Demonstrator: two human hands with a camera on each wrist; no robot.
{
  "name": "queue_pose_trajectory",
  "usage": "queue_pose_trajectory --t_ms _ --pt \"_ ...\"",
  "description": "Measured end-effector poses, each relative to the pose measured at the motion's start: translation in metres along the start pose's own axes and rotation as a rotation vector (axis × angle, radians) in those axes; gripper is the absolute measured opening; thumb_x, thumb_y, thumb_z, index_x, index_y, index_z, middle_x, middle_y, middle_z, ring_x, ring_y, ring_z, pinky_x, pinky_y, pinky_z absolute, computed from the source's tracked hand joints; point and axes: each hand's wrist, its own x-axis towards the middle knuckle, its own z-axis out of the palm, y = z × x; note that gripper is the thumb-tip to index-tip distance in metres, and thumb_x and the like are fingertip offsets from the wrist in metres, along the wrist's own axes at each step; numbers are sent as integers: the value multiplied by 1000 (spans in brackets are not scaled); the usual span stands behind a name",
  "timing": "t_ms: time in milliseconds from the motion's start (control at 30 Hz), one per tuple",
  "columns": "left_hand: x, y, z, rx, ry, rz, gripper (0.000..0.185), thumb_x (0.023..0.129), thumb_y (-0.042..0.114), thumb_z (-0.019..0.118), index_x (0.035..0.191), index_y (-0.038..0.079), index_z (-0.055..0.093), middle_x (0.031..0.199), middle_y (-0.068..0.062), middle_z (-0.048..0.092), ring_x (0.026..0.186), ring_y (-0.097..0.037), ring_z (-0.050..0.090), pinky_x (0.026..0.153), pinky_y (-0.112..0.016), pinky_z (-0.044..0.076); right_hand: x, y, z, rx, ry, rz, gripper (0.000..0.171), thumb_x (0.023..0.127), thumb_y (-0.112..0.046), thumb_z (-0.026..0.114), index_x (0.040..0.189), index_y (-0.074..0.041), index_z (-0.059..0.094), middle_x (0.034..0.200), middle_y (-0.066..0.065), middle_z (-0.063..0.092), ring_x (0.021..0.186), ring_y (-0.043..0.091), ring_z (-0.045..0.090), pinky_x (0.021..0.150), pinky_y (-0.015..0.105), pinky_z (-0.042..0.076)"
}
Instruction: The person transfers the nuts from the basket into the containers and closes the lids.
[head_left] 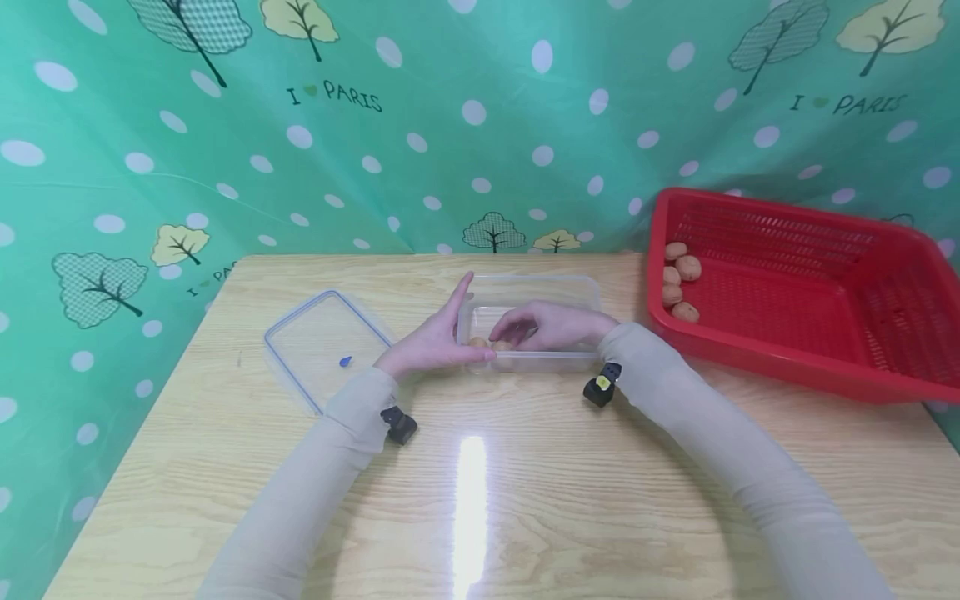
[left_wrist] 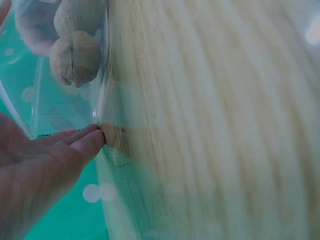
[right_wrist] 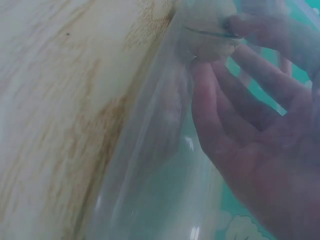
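Observation:
A clear plastic container (head_left: 558, 287) stands in the middle of the wooden table (head_left: 480, 492). My left hand (head_left: 442, 333) lies against its left wall with the fingers straight; in the left wrist view the fingertips (left_wrist: 92, 140) touch the wall. Two walnuts (left_wrist: 75, 57) show through that wall. My right hand (head_left: 540, 325) reaches down inside the container, fingers curled over a walnut (head_left: 501, 344) beside another walnut (head_left: 477, 342). Through the plastic in the right wrist view, thumb and fingers of the right hand (right_wrist: 240, 115) close on that walnut (right_wrist: 207, 25).
The container's clear lid (head_left: 322, 346) with a blue rim lies flat to the left. A red plastic basket (head_left: 810, 333) sits at the right edge of the table with several walnuts (head_left: 678, 279) in its left corner. A green dotted cloth hangs behind.

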Motion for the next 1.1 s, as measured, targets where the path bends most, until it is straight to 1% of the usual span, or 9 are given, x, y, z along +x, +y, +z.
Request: queue_pose_trajectory --t_ms 100,267,333,433,567,633,800,967,1100 --pt "-6 14 -1 0 -7 -2 119 80 15 80 154 14 -13 157 -27 6 141 -44 15 112 -55 20 0 0 1 19 4 3 38 87 -3 65 124 -2 62 121 6 63 109 20 59 97 31 45" --pt "-8 19 -1 5 -4 -4 117 81 14 78 154 12 -12 156 -27 7 140 -44 15 111 -55 19 -1 0 1 56 16 -2 36 88 -2 64 124 0 61 121 8 63 110 22 59 98 32 46" --pt "-8 18 -1 11 -5 -7 117 80 14 79 154 12 -12 156 -27 6 140 -44 15 111 -55 20 -1 0 0 73 25 -3 36 88 -2 64 124 0 61 121 9 63 110 23 59 97 32 46" --pt "-2 5 0 21 -3 -11 120 79 15 80 154 16 -13 157 -25 6 140 -43 16 111 -55 21 -3 -3 -1 94 39 7 37 88 -3 65 124 1 61 121 9 63 110 24 59 95 33 48" --pt "6 -15 1 28 9 1 124 78 22 82 153 25 -16 158 -21 5 141 -41 16 110 -56 21 -7 -8 -2 102 56 34 39 87 -5 67 125 0 60 120 7 63 110 23 59 93 34 50" --pt "8 -19 1 32 15 7 124 78 25 83 153 30 -16 159 -19 5 141 -40 16 110 -57 21 -9 -10 -3 113 62 32 40 87 -6 67 126 1 59 120 8 63 110 24 59 92 34 50" --pt "8 -21 2 41 22 6 124 76 30 83 152 37 -16 159 -17 7 141 -38 17 109 -57 23 -14 -13 -6 149 63 -19 41 88 -5 66 126 6 57 123 17 60 111 27 59 92 35 50" --pt "7 -19 2 51 29 7 124 76 33 83 152 37 -15 159 -18 8 141 -38 18 109 -56 24 -21 -14 -8 153 68 -69 39 89 -1 63 126 8 55 124 22 58 110 29 59 94 35 49" --pt "7 -19 3 47 29 2 125 76 32 84 152 37 -15 159 -18 7 142 -37 17 111 -54 23 -28 -14 -10 151 87 -84 37 90 2 61 125 9 55 123 25 57 111 34 58 94 36 50"
